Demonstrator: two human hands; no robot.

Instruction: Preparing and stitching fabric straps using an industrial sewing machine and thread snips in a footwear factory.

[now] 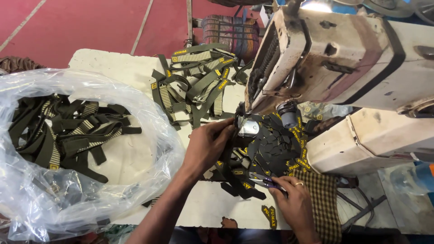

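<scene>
Right grip (294, 199) closed around snips (266, 182)

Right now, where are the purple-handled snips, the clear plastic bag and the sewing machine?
Purple-handled snips (266, 182), head view, on the handle under the right hand's fingers.
Clear plastic bag (27, 199), head view, on its crumpled lower wall.
Sewing machine (343, 58), head view, on its worn cream body.

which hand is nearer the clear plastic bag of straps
Left. The left hand is just right of the bag, reaching toward the sewing machine. The right hand is farther right, holding small scissors.
</scene>
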